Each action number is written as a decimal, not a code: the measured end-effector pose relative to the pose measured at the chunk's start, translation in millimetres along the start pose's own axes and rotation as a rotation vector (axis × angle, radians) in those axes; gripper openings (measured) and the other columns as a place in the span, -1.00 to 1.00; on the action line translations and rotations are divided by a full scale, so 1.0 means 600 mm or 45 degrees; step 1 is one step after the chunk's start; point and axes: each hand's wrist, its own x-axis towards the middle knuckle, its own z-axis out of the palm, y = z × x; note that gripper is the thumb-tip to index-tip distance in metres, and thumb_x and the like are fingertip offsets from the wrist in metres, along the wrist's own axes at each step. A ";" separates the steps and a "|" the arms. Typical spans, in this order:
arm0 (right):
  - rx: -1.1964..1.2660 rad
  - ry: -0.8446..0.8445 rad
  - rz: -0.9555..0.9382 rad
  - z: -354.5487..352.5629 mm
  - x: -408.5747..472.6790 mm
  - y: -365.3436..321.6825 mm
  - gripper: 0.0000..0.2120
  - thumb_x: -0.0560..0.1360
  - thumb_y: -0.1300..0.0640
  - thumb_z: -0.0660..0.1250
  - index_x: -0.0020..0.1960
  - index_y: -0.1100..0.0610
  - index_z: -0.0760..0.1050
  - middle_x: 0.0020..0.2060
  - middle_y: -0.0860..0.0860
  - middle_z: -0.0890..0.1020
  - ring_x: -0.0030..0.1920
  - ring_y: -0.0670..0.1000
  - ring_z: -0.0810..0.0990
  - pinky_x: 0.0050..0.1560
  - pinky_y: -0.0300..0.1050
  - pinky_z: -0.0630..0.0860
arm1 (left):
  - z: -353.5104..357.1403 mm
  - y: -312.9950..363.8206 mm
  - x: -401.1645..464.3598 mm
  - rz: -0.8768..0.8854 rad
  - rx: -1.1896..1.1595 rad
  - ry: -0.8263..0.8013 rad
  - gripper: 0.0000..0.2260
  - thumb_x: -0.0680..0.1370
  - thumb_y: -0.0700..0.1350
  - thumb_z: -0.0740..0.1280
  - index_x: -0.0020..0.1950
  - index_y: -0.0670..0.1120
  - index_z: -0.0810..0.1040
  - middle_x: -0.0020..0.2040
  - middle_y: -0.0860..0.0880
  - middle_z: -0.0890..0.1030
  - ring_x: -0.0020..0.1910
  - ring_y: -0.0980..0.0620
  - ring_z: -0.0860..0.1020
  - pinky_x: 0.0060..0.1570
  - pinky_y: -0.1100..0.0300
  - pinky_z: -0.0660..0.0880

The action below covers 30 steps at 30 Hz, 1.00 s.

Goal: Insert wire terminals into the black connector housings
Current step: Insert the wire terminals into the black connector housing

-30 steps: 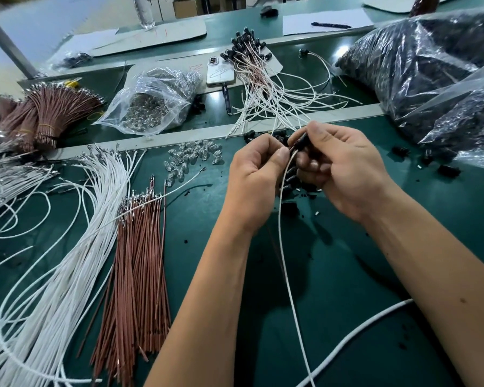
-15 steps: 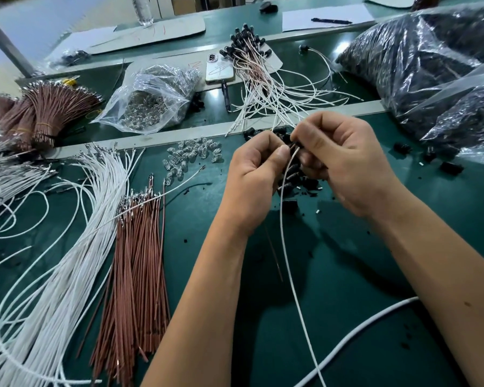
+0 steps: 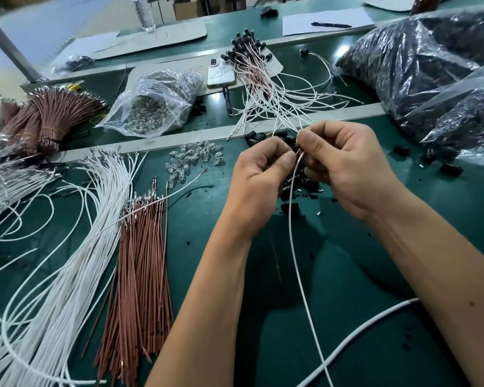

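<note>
Over the green mat, my left hand (image 3: 259,174) and my right hand (image 3: 344,163) meet fingertip to fingertip. A white wire (image 3: 294,233) hangs from between them toward me, its top end pinched by my left thumb and fingers. My right hand's fingers curl round something small at that wire end, mostly hidden; I take it for a black connector housing. A pile of loose black housings (image 3: 296,185) lies under the hands. White wires (image 3: 76,247) and brown wires (image 3: 143,261) with terminals lie in bundles at the left.
Clear bulbs (image 3: 196,160) lie scattered left of the hands. Behind the rail sit a clear bag of parts (image 3: 151,107), a phone (image 3: 221,74) and finished wired housings (image 3: 252,60). Big bags of black parts (image 3: 430,68) fill the right. A thick white cable (image 3: 361,336) crosses near me.
My right hand has curled tighter and moved slightly down over the wire end, hiding the black housing that showed at its fingertips a second ago. My left hand has barely moved.
</note>
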 end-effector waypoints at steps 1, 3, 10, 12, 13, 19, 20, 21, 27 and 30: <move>0.017 0.006 -0.026 0.003 -0.001 0.003 -0.88 0.59 0.16 0.42 -0.12 0.15 0.59 -0.44 -0.02 0.47 -0.40 -0.05 0.36 -0.34 -0.14 0.37 | 0.000 -0.002 -0.001 -0.007 -0.011 0.013 -0.82 0.57 -0.21 0.25 -0.24 -0.14 0.40 -0.44 0.07 0.31 -0.48 0.12 0.21 -0.46 0.28 0.19; 0.121 -0.008 -0.047 0.009 -0.003 0.007 -0.86 0.51 0.10 0.47 -0.03 0.17 0.62 -0.39 -0.03 0.55 -0.35 -0.06 0.44 -0.29 -0.16 0.41 | 0.000 -0.004 -0.001 -0.014 -0.025 0.065 -0.81 0.58 -0.19 0.25 -0.24 -0.12 0.39 -0.43 0.03 0.30 -0.47 0.08 0.21 -0.45 0.22 0.19; -0.124 -0.001 -0.297 0.008 -0.002 0.015 -0.89 0.53 0.22 0.50 0.05 0.12 0.68 -0.10 0.03 0.71 -0.14 -0.06 0.63 -0.12 -0.25 0.56 | -0.009 -0.010 0.001 0.085 0.269 0.160 -0.89 0.58 -0.23 0.36 -0.14 -0.13 0.51 -0.27 -0.01 0.52 -0.26 0.05 0.46 -0.25 0.05 0.42; -0.314 0.037 -0.451 0.009 -0.002 0.016 -0.87 0.55 0.28 0.49 0.09 0.18 0.67 -0.07 0.01 0.73 -0.06 -0.06 0.69 0.02 -0.16 0.62 | -0.016 -0.006 -0.002 0.130 0.289 0.220 -0.93 0.54 -0.23 0.40 0.00 -0.12 0.56 -0.12 -0.01 0.61 -0.10 0.07 0.57 -0.09 0.03 0.51; -0.374 0.045 -0.523 0.011 -0.003 0.016 -0.85 0.55 0.28 0.49 0.11 0.20 0.67 -0.05 0.02 0.73 -0.03 -0.04 0.70 0.03 -0.13 0.62 | -0.019 -0.002 -0.003 0.163 0.247 0.233 -0.87 0.53 -0.26 0.41 0.05 -0.11 0.57 -0.07 -0.02 0.62 -0.05 0.07 0.58 -0.05 0.02 0.53; -0.585 0.119 -0.825 0.013 -0.008 0.008 -0.82 0.55 0.24 0.50 0.15 0.21 0.70 -0.01 0.02 0.72 0.02 -0.01 0.69 0.06 -0.10 0.60 | -0.022 0.015 -0.009 0.238 0.012 0.168 -0.72 0.48 -0.39 0.43 0.14 -0.16 0.57 -0.03 -0.10 0.63 0.00 0.03 0.61 0.02 0.07 0.56; -0.599 0.128 -0.844 0.012 -0.009 0.008 -0.82 0.55 0.25 0.50 0.15 0.21 0.70 -0.01 0.03 0.72 0.03 -0.02 0.69 0.07 -0.08 0.61 | -0.021 0.017 -0.010 0.240 -0.007 0.162 -0.70 0.47 -0.39 0.45 0.15 -0.16 0.56 -0.01 -0.11 0.63 -0.01 0.01 0.61 0.03 0.03 0.57; -0.608 0.130 -0.857 0.012 -0.009 0.008 -0.82 0.55 0.26 0.50 0.15 0.21 0.70 -0.01 0.03 0.72 0.03 -0.02 0.69 0.08 -0.06 0.62 | -0.021 0.017 -0.010 0.244 -0.020 0.157 -0.68 0.46 -0.39 0.47 0.15 -0.16 0.55 0.00 -0.13 0.63 -0.01 -0.01 0.62 0.05 -0.02 0.58; -0.539 0.088 -0.854 0.012 -0.008 0.009 -0.77 0.55 0.27 0.49 0.19 0.10 0.67 -0.03 0.04 0.67 -0.02 0.03 0.66 -0.06 0.01 0.61 | -0.019 0.024 -0.009 0.268 -0.035 0.175 -0.65 0.40 -0.38 0.54 0.12 -0.18 0.55 -0.04 -0.12 0.61 -0.02 -0.05 0.63 0.03 -0.06 0.60; -0.481 0.030 -0.864 0.012 -0.009 0.011 -0.73 0.55 0.35 0.44 0.21 0.14 0.66 -0.01 0.03 0.65 0.05 0.04 0.68 0.06 -0.01 0.65 | -0.018 0.026 -0.010 0.263 -0.059 0.184 -0.64 0.38 -0.36 0.57 0.09 -0.21 0.54 -0.05 -0.16 0.61 -0.05 -0.11 0.64 0.04 -0.18 0.61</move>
